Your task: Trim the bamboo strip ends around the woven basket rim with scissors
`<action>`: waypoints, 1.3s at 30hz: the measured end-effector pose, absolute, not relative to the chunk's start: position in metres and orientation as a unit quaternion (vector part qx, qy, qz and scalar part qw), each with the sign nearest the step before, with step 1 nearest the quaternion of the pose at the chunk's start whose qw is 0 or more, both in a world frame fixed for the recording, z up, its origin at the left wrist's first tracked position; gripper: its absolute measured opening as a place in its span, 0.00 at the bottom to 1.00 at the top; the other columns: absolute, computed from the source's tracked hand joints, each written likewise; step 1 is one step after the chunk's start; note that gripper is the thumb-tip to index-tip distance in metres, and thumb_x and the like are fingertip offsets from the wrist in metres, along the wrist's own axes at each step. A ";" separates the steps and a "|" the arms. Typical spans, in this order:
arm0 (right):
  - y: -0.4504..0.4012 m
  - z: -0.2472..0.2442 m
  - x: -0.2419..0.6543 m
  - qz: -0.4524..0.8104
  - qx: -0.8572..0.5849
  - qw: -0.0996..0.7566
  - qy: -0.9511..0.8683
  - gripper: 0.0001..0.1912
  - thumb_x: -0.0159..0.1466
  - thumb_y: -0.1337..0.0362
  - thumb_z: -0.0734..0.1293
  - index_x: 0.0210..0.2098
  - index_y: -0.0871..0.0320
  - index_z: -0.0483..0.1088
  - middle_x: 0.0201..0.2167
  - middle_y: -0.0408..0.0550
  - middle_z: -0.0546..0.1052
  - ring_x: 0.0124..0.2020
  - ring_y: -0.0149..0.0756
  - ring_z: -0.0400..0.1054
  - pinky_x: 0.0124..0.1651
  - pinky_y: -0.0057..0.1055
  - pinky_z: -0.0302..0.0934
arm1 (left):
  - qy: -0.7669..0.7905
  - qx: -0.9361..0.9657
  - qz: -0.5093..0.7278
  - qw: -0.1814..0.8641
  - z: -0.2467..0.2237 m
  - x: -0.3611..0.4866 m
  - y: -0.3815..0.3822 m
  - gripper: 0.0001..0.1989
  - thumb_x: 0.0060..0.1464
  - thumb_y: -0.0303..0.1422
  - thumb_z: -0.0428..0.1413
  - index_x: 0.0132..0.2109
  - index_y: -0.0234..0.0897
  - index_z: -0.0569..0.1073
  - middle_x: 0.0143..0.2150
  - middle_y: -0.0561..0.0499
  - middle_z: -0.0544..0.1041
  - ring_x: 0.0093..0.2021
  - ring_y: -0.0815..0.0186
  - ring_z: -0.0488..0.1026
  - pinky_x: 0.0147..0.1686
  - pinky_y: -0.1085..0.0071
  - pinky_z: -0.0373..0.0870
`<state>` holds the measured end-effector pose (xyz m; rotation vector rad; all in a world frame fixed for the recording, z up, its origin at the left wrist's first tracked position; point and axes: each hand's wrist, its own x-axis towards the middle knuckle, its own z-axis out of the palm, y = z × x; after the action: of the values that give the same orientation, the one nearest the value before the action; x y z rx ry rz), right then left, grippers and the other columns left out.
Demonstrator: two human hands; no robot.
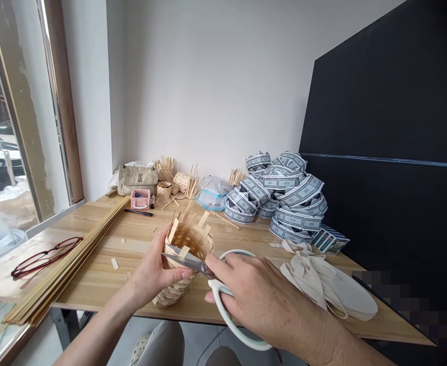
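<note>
A small woven basket (172, 294) of pale wood strips stands tilted near the table's front edge, with strip ends sticking up around its rim. My left hand (158, 264) grips the basket at its left side, thumb across the front and fingers behind it. In my right hand (246, 290) is a pair of scissors (195, 263) with pale handles. Their blades are parted and lie across the near rim, around or beside an upright strip end; which of these I cannot tell. The basket's far side is partly hidden by its own strips.
A bundle of long thin strips (74, 254) runs along the left, beside red-framed glasses (46, 256). Behind are a pink box (140, 199), a beige handbag (137, 180) and other baskets (164, 188). Patterned ribbon rolls (295, 203) and cream fabric tape (345, 287) lie at right.
</note>
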<state>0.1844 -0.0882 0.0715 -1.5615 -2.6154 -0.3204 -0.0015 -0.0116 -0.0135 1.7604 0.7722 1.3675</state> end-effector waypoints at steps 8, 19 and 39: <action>-0.089 0.070 0.183 -0.117 -0.521 0.055 -0.844 0.06 0.59 0.61 0.67 0.36 0.53 0.67 0.27 0.42 0.72 0.29 0.37 0.68 0.27 0.30 0.44 | 0.298 0.680 0.542 0.393 -0.017 0.001 -0.012 0.46 0.37 0.42 0.66 0.61 0.37 0.56 0.51 0.41 0.71 0.53 0.48 0.67 0.54 0.53 0.62; -0.088 0.064 0.182 -0.139 -0.509 0.047 -0.848 0.09 0.60 0.63 0.66 0.40 0.52 0.66 0.29 0.43 0.73 0.30 0.39 0.70 0.27 0.31 0.45 | 0.297 0.680 0.543 0.394 -0.014 0.000 -0.013 0.44 0.37 0.40 0.66 0.60 0.34 0.57 0.51 0.40 0.71 0.53 0.48 0.67 0.53 0.54 0.62; -0.085 0.067 0.197 0.001 -0.580 0.175 -0.796 0.07 0.59 0.62 0.66 0.36 0.53 0.64 0.26 0.39 0.71 0.25 0.33 0.64 0.27 0.28 0.47 | 0.320 0.624 0.627 0.339 -0.029 -0.006 0.002 0.53 0.30 0.46 0.67 0.62 0.35 0.56 0.57 0.37 0.65 0.59 0.43 0.60 0.57 0.51 0.58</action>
<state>0.1971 -0.0855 0.0669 -1.6424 -2.2560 0.0020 -0.0059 0.0021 -0.0292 1.6245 0.8335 1.6336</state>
